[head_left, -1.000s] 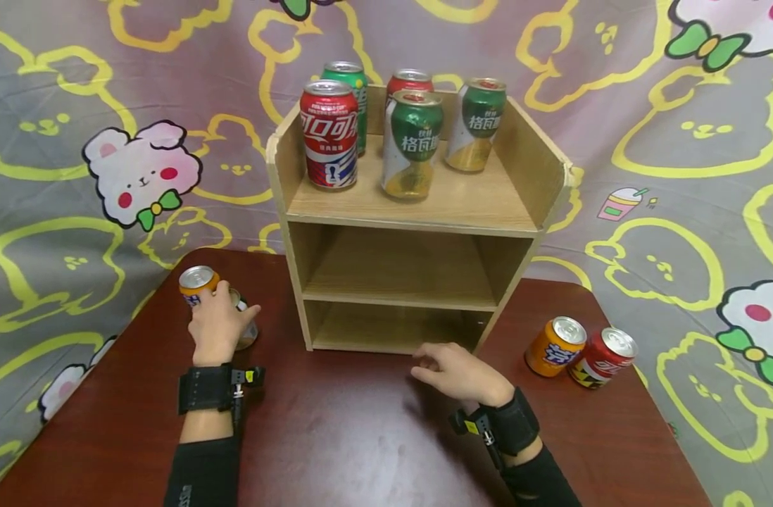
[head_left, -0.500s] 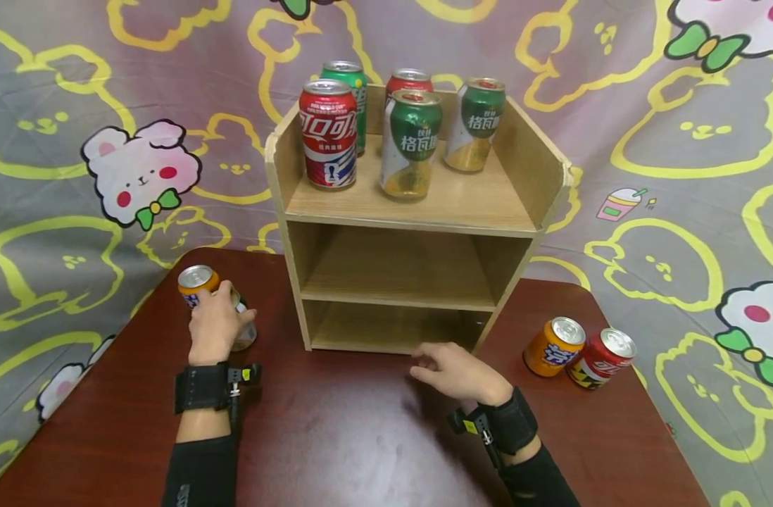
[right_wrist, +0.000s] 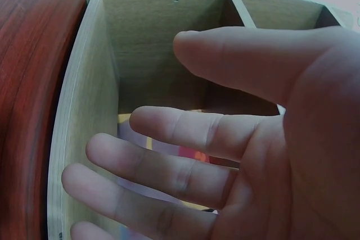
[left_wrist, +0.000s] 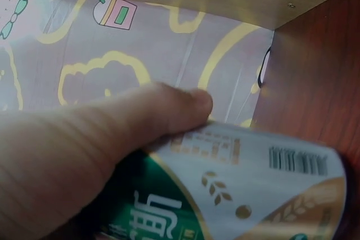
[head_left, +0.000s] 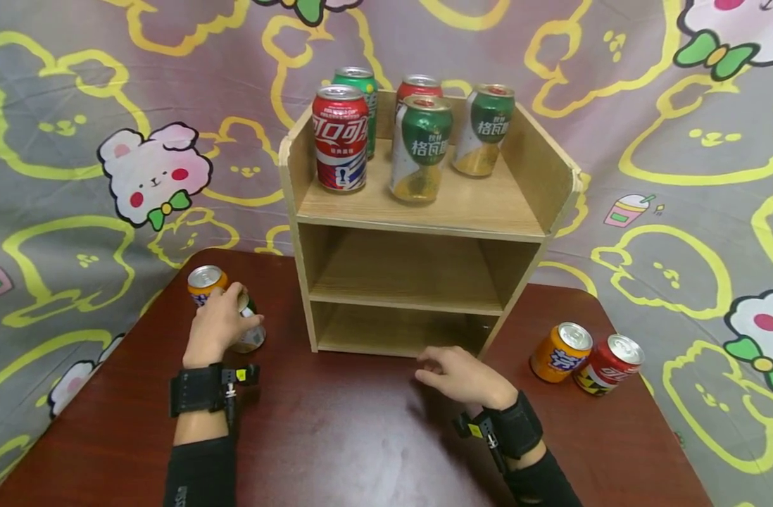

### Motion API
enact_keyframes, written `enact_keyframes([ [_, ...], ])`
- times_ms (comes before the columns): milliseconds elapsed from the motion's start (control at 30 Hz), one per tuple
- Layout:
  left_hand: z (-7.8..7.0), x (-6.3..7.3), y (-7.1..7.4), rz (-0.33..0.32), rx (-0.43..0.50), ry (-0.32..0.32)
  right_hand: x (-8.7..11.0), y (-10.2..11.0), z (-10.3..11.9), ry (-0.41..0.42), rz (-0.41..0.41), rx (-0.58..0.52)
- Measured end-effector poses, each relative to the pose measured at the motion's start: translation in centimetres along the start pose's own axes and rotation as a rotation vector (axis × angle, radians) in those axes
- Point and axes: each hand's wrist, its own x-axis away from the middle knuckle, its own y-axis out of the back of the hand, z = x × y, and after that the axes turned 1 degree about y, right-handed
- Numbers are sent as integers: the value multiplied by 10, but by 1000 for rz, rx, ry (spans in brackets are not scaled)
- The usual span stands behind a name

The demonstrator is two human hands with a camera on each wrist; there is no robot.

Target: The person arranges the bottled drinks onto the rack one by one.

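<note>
At the table's left, my left hand (head_left: 218, 322) grips a green, white and gold drink can (head_left: 252, 339), which stands partly hidden behind the hand. In the left wrist view the thumb lies along the side of this can (left_wrist: 253, 184); the other fingers are out of sight. An orange soda can (head_left: 205, 279) stands just behind the same hand. My right hand (head_left: 459, 377) hovers in front of the shelf's lower right, holding nothing. Its fingers (right_wrist: 163, 167) look loosely extended in the right wrist view, with the thumb apart from them.
A wooden shelf (head_left: 418, 229) stands at the back centre. Its top holds a red cola can (head_left: 340, 141), two green-and-gold cans, another red can and a green can. Right on the table (head_left: 336, 429) are an orange can (head_left: 560, 352) and a red can (head_left: 608, 365).
The head view has shifted slightly. My left fingers have moved a little to the right, off the orange can's front and about the green, white and gold can. My right hand has stayed put.
</note>
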Motion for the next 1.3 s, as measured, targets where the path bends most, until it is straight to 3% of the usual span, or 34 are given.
enact_keyframes([
  [233, -3, 0, 5, 11, 6, -49, 0, 1, 2, 10, 8, 19],
  [467, -9, 5, 15, 62, 15, -88, 0, 1, 3, 13, 11, 19],
  [867, -49, 21, 45, 84, -3, -178, 0, -2, -1, 14, 4, 8],
  [1133, -77, 41, 48, 168, 25, -229, -1, -7, -3, 33, 23, 24],
  [1300, -94, 46, 46, 213, 16, -285, -2, -4, -2, 30, 13, 26],
])
